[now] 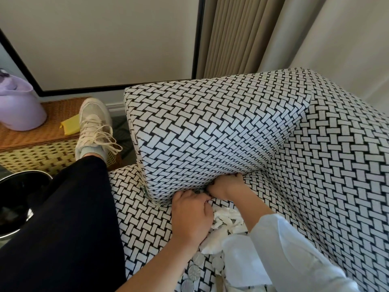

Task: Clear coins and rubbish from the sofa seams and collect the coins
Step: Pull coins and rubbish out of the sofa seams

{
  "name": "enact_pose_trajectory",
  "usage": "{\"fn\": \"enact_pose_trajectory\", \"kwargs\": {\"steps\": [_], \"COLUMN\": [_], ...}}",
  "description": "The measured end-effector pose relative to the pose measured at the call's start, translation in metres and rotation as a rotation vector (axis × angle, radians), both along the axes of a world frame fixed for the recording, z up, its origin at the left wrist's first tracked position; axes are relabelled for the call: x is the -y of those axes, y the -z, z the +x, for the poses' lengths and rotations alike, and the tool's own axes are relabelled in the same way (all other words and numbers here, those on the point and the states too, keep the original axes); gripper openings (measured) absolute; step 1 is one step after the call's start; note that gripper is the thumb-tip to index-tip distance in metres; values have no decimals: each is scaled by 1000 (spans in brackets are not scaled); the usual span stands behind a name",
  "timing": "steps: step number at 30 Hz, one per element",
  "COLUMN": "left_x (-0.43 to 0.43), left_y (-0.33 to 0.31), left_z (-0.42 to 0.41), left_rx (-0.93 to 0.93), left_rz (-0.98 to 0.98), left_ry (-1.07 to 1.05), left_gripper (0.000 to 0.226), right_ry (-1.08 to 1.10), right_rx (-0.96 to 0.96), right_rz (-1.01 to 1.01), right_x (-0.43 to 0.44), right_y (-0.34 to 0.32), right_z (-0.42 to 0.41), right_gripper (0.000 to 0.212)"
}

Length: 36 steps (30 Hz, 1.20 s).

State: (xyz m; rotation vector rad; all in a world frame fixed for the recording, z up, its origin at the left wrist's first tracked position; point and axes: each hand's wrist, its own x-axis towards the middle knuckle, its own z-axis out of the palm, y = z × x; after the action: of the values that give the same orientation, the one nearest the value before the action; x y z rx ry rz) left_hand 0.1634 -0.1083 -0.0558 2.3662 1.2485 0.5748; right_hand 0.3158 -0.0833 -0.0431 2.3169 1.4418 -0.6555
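Several coins (pixel 194 271): round, silvery discs, flat at the near edge of the sofa seat (pixel 143 220), just beside the tissue.
Tissue (pixel 227 220): white, crumpled, on the seat between the two wrists.
Left hand (pixel 189 216): fingers curled at the seam, touching the right hand; whether it holds anything cannot be told.
Right hand (pixel 226 187): fingertips dug under the cushion's lower edge; grip hidden.
Cushion (pixel 210 131): blocky, tilted, in a black-and-white basketweave print like the seat.
Wicker chest (pixel 42 152): beyond the seat's left edge, bearing a laced cream trainer (pixel 94 127) and a yellow cloth (pixel 70 124).
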Motion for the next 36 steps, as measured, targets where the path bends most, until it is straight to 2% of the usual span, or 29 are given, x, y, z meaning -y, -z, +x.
{"fn": "enact_pose_trajectory", "kwargs": {"steps": [2, 6, 15, 19, 22, 24, 26, 30, 33, 36], "left_x": [1, 2, 2, 2, 2, 2, 2, 2, 4, 7], "left_y": [-1, -2, 1, 3, 4, 5, 5, 5, 4, 0], "left_z": [0, 0, 0, 0, 1, 1, 1, -2, -4, -4], "left_rx": [25, 63, 66, 90, 86, 81, 84, 101, 191, 244], "left_rz": [8, 4, -10, -14, 5, 9, 2, -10, -37, -23], "left_ry": [-9, -25, -41, -53, -59, -61, -62, -46, -23, -58], "left_gripper": [36, 27, 28, 26, 24, 22, 21, 21, 18, 28], "right_ry": [15, -16, -62, 29, 204, 235, 223, 227, 260, 283], "right_rx": [9, 60, -60, -157, -330, -418, -474, -508, -516, -522], "right_rz": [97, 142, 177, 386, 602, 684, 686, 660, 691, 725], "right_x": [8, 16, 21, 28, 36, 41, 44, 45, 46, 46], "right_y": [4, 6, 4, 6, 9, 8, 6, 6, 7, 6], "right_z": [0, -3, 7, 7, 3, 0, 0, 2, 1, -1], "right_gripper": [47, 49, 41, 27, 19, 12, 5, 14, 11, 11]}}
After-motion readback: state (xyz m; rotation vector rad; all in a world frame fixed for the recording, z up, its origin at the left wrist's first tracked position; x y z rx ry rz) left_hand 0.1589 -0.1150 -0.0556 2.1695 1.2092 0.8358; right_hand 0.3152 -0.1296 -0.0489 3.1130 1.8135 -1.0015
